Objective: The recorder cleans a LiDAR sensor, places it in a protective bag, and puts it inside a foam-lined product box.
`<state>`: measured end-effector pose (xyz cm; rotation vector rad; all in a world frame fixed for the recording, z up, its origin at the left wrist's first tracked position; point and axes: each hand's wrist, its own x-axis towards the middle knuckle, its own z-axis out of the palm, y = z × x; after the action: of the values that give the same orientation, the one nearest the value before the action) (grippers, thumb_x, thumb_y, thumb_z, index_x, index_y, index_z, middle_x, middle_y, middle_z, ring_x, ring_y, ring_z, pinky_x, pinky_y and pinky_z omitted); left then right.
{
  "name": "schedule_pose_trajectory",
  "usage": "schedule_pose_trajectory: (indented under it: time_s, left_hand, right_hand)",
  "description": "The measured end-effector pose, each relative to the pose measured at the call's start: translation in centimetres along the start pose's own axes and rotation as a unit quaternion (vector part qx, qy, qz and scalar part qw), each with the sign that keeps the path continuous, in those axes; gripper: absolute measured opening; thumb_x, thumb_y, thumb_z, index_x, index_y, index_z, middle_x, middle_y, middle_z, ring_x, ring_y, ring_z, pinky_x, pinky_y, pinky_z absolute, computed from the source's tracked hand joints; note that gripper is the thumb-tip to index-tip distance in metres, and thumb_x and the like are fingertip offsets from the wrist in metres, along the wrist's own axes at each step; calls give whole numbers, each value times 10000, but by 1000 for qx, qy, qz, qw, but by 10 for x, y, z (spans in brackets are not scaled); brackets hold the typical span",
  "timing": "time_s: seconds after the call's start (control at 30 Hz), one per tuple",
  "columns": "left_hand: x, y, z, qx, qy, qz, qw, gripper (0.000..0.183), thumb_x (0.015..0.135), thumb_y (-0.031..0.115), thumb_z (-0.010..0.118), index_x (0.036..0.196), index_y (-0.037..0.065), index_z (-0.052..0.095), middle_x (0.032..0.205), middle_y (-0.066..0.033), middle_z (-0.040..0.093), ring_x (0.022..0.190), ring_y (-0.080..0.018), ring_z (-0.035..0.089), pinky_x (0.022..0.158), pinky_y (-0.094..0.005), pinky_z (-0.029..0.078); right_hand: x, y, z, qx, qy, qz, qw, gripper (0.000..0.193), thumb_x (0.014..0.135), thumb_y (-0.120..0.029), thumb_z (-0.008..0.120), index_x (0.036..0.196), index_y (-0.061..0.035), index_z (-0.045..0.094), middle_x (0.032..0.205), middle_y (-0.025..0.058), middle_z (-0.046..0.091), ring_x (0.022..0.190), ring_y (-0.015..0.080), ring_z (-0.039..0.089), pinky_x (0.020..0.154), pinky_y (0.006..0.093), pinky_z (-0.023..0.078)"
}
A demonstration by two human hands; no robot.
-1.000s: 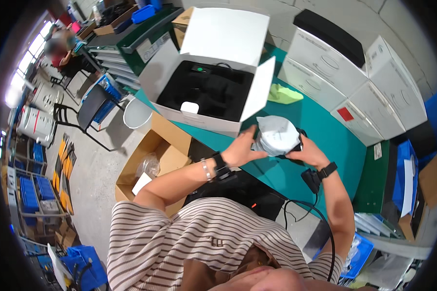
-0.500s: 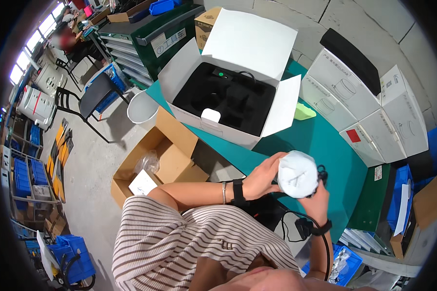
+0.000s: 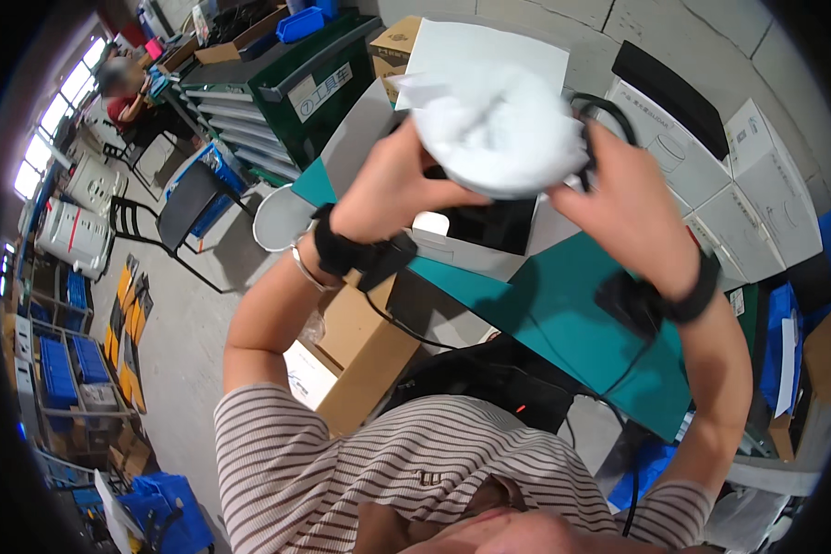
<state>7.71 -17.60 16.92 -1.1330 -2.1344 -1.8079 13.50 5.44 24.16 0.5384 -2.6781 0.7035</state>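
A round object wrapped in white soft sheeting (image 3: 503,138) is raised in front of me, between my two hands. My left hand (image 3: 388,189) grips its left side, thumb beneath the lower edge. On the other side, my right hand (image 3: 632,203) holds it by the lower right, near a looped black cable (image 3: 609,106). What is inside the wrapping is hidden. Behind and below it stands an open white box (image 3: 475,263) with black foam (image 3: 517,226) inside, mostly covered from sight by the bundle.
The box stands on a green tabletop (image 3: 572,309). White cartons (image 3: 762,217) are stacked at the right, beside a wall. An open brown carton (image 3: 369,346) lies lower left, near a white bin (image 3: 282,222), a black chair (image 3: 194,198) and a green drawer cabinet (image 3: 249,88). Another person (image 3: 129,106) sits far left.
Both hands have lifted the wrapped object up and away from me, from over the tabletop to over the open box. It now looks larger and hides much of the foam.
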Motion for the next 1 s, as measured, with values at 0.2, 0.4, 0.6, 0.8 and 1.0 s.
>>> schedule_pose_trajectory:
  time_s: [0.2, 0.4, 0.6, 0.8, 1.0]
  left_hand:
    - [-6, -79, -59, -23, -41, -115, 992, 774, 728, 19, 820, 1378, -18, 400, 1255, -69, 586, 1136, -128, 542, 987, -301, 449]
    - [-17, -109, -70, 105, -62, -132, 984, 833, 690, 135, 865, 1374, -13, 413, 1264, -146, 604, 1196, -236, 561, 1017, -336, 425]
    - [-13, -96, -64, 214, -102, -177, 955, 859, 672, 140, 861, 1379, -1, 394, 1266, -189, 599, 1205, -338, 565, 998, -373, 446]
    - [-8, -104, -80, 231, -122, -188, 947, 902, 652, 118, 856, 1391, -13, 354, 1261, -204, 590, 1203, -356, 555, 1003, -383, 441]
    - [-12, -96, -64, 268, -173, -101, 942, 1075, 551, 65, 863, 1463, 101, 295, 1422, -194, 364, 1300, -419, 398, 1052, -427, 405]
  right_hand:
    - [67, 34, 97, 39, -98, 15, 994, 403, 744, -213, 685, 1013, 64, 572, 777, 184, 664, 661, 276, 668, 644, 358, 533]
    - [74, 40, 130, 176, -206, 113, 956, 381, 765, -184, 668, 1051, 48, 568, 731, 111, 661, 585, 181, 650, 596, 303, 527]
    - [58, 60, 154, 213, -223, 165, 937, 413, 797, -172, 631, 1125, 63, 538, 750, 137, 684, 606, 216, 680, 645, 327, 545]
    - [65, 53, 162, 237, -235, 168, 928, 425, 807, -160, 590, 1103, 129, 489, 765, 175, 683, 659, 229, 698, 694, 330, 551]
    - [58, 60, 158, 222, -287, 174, 915, 334, 824, -109, 586, 1113, 39, 505, 826, 117, 652, 672, 187, 667, 653, 323, 531]
